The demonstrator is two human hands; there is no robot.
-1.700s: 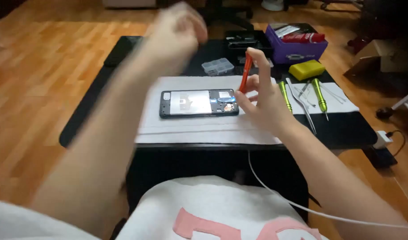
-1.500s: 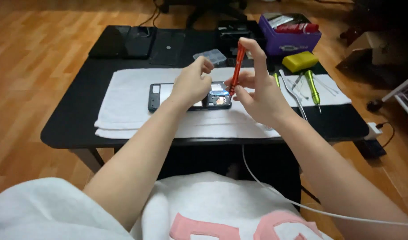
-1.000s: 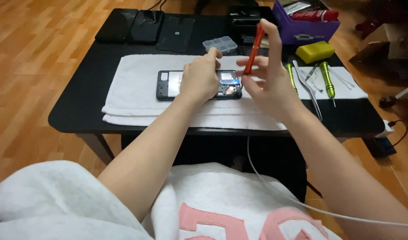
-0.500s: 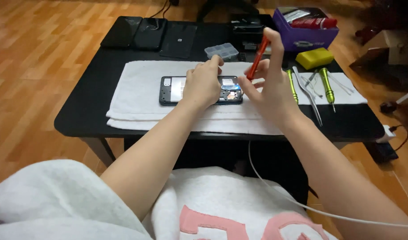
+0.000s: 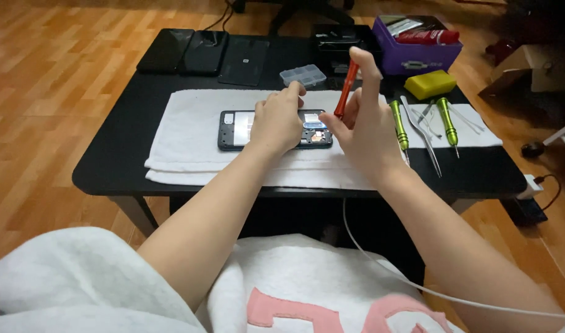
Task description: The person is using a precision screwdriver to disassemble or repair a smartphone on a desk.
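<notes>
Cloth, plastic and metal on a matt black bench

Soft white towel looks nappy; the opened phone shows dull plastic and small shiny parts; the red screwdriver looks smooth plastic; green drivers gleam metallic; floor is glossy wood

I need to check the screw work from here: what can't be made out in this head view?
- Screwdriver tip: the red screwdriver in the right hand ends behind its fingers.
- Middle of the opened phone: covered by the left hand.
- Screws and small parts inside the phone: too small.
- Contents of the clear parts box: too small.
</notes>
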